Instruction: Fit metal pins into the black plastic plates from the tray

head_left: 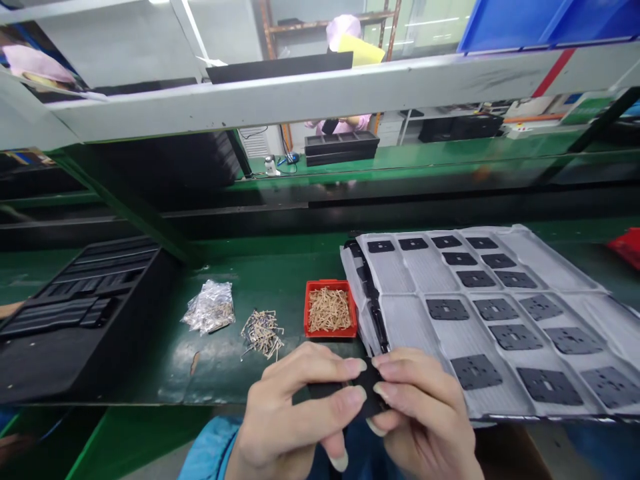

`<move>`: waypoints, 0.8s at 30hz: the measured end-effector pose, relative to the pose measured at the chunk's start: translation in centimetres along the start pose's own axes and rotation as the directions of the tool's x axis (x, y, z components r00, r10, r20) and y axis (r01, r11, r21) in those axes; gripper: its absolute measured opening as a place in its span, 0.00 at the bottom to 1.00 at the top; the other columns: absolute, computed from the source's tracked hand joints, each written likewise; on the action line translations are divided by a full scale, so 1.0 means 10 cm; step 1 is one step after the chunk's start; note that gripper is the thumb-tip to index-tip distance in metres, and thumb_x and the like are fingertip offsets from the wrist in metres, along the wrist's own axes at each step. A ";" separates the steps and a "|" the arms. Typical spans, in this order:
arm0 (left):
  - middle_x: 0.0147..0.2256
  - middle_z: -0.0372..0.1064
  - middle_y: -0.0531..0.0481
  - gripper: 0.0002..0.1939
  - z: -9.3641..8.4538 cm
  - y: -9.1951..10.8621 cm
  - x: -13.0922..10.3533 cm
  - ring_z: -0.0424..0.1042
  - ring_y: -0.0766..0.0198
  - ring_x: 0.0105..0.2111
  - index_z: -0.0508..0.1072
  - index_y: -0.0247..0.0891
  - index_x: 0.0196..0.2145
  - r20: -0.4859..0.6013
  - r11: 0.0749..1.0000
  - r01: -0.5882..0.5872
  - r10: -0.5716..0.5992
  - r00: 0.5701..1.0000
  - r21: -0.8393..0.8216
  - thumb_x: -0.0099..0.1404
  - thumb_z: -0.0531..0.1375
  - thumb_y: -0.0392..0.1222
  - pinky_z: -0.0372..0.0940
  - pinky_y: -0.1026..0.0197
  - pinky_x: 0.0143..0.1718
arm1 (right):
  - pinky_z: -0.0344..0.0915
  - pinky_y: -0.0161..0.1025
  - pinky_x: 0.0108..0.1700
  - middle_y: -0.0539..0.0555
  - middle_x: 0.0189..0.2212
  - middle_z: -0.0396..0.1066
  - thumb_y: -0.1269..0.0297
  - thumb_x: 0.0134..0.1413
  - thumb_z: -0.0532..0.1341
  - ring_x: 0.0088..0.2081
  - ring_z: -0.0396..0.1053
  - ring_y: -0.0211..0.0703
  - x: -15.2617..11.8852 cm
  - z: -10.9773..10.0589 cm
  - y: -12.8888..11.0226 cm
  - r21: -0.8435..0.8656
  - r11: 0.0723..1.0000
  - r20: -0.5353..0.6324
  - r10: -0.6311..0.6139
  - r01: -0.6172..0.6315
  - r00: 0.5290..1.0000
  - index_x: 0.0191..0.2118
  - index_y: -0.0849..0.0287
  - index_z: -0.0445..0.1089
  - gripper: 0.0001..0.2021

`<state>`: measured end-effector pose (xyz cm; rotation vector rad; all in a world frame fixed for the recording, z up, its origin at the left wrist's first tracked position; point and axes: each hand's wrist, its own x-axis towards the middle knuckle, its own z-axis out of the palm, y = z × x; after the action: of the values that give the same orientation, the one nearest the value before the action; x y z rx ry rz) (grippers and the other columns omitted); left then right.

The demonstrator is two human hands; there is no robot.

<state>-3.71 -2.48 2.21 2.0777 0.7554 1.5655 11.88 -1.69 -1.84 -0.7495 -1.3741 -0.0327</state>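
Observation:
Low in the middle of the head view, my left hand [305,413] and my right hand [425,407] both grip a black part [369,387] between thumbs and fingers. My fingers cover much of it. Just beyond my hands stands a red tray [331,335] full of small brass-coloured pieces [329,309]. A loose heap of similar pieces [264,333] lies to its left, beside a clear plastic bag [210,307]. On the right, a grey compartmented tray [410,267] bears several flat black plates [550,385].
A black bin [125,320] with long black parts stands at the left. A green post [120,200] and a white beam [300,100] cross ahead. Beyond them, a person in pink [345,123] works behind a black box [341,150]. A red container [627,247] is far right.

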 end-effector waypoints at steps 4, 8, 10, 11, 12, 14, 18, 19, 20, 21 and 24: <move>0.20 0.77 0.52 0.15 -0.01 0.01 0.00 0.84 0.53 0.35 0.79 0.45 0.57 0.035 0.999 0.011 -0.009 0.999 -0.036 0.78 0.60 0.34 0.79 0.50 0.38 | 0.80 0.42 0.30 0.53 0.35 0.75 0.71 0.69 0.62 0.35 0.78 0.41 -0.03 -0.06 0.04 0.008 0.995 0.040 -0.097 0.097 0.994 0.34 0.60 0.73 0.09; 0.26 0.82 0.51 0.22 -0.05 -0.05 -0.10 0.84 0.54 0.43 0.76 0.46 0.62 0.164 0.996 0.055 -0.043 0.986 -0.067 0.75 0.61 0.29 0.78 0.51 0.45 | 0.76 0.42 0.26 0.52 0.31 0.73 0.77 0.65 0.59 0.31 0.75 0.40 -0.02 -0.05 0.03 -0.016 0.991 0.027 -0.129 0.130 0.991 0.31 0.59 0.71 0.12; 0.26 0.81 0.52 0.22 -0.06 -0.06 -0.13 0.84 0.53 0.47 0.76 0.47 0.61 0.165 0.992 0.097 -0.082 0.983 -0.082 0.76 0.59 0.28 0.78 0.52 0.47 | 0.74 0.42 0.24 0.51 0.29 0.72 0.78 0.64 0.59 0.29 0.73 0.40 -0.01 -0.03 0.02 -0.029 0.995 -0.002 -0.098 0.098 0.995 0.31 0.58 0.70 0.11; 0.25 0.80 0.52 0.21 -0.06 -0.06 -0.14 0.84 0.53 0.48 0.77 0.47 0.60 0.163 0.989 0.118 -0.102 0.981 -0.091 0.76 0.59 0.28 0.78 0.54 0.46 | 0.73 0.42 0.24 0.51 0.29 0.71 0.79 0.63 0.59 0.29 0.72 0.40 0.00 -0.02 0.01 -0.038 0.997 -0.008 -0.074 0.074 0.997 0.32 0.57 0.70 0.11; 0.26 0.80 0.51 0.20 -0.06 -0.06 -0.14 0.84 0.53 0.48 0.78 0.47 0.59 0.163 0.986 0.136 -0.118 0.979 -0.101 0.77 0.58 0.29 0.79 0.56 0.45 | 0.72 0.41 0.24 0.50 0.28 0.71 0.81 0.61 0.59 0.29 0.71 0.40 0.00 -0.02 0.00 -0.047 0.997 -0.017 -0.059 0.058 0.998 0.31 0.57 0.70 0.11; 0.34 0.83 0.47 0.17 -0.04 -0.03 -0.11 0.85 0.55 0.45 0.80 0.44 0.55 0.168 0.986 0.152 -0.139 0.976 -0.071 0.76 0.58 0.30 0.80 0.60 0.42 | 0.71 0.41 0.24 0.50 0.28 0.70 0.84 0.56 0.59 0.28 0.71 0.39 0.01 -0.02 0.01 -0.066 0.996 -0.023 -0.056 0.054 0.998 0.30 0.57 0.69 0.13; 0.39 0.83 0.40 0.09 0.03 0.02 -0.07 0.82 0.60 0.32 0.81 0.36 0.44 0.107 0.937 0.008 -0.049 0.993 0.350 0.73 0.62 0.29 0.78 0.60 0.33 | 0.67 0.39 0.23 0.50 0.27 0.70 0.87 0.50 0.58 0.27 0.69 0.38 -0.02 -0.07 0.05 -0.084 0.989 -0.038 -0.126 0.122 0.991 0.27 0.58 0.69 0.14; 0.34 0.82 0.42 0.08 0.06 0.03 -0.07 0.79 0.62 0.28 0.80 0.35 0.43 0.093 0.904 -0.042 0.002 0.996 0.426 0.73 0.61 0.29 0.76 0.61 0.30 | 0.66 0.38 0.23 0.49 0.26 0.70 0.88 0.48 0.58 0.26 0.69 0.37 -0.03 -0.09 0.06 -0.077 0.989 -0.039 -0.132 0.129 0.990 0.26 0.59 0.69 0.15; 0.30 0.80 0.45 0.08 0.08 0.02 -0.08 0.76 0.63 0.24 0.79 0.35 0.41 0.085 0.884 -0.079 0.044 0.995 0.462 0.73 0.60 0.29 0.73 0.61 0.26 | 0.65 0.38 0.23 0.50 0.26 0.71 0.88 0.47 0.58 0.25 0.68 0.37 -0.06 -0.09 0.06 -0.061 0.990 -0.030 -0.126 0.124 0.992 0.26 0.59 0.69 0.15; 0.27 0.78 0.47 0.08 0.10 0.01 -0.11 0.73 0.64 0.22 0.77 0.36 0.39 0.077 0.879 -0.097 0.069 0.995 0.466 0.74 0.58 0.29 0.69 0.61 0.24 | 0.65 0.38 0.23 0.50 0.27 0.71 0.89 0.45 0.58 0.25 0.68 0.36 -0.09 -0.10 0.06 -0.036 0.993 -0.012 -0.111 0.110 0.994 0.26 0.60 0.69 0.15; 0.22 0.75 0.49 0.11 0.14 -0.09 -0.26 0.69 0.65 0.18 0.73 0.37 0.37 0.090 0.892 -0.109 0.077 0.993 0.439 0.76 0.54 0.29 0.64 0.61 0.21 | 0.61 0.37 0.22 0.50 0.25 0.70 0.88 0.42 0.56 0.23 0.65 0.35 -0.23 -0.06 0.05 0.054 0.998 0.049 -0.041 0.039 0.998 0.26 0.61 0.68 0.14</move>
<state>-3.03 -3.53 -0.60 2.5110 1.0846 1.4602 12.13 -2.51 -4.08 -0.6819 -1.4321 -0.0088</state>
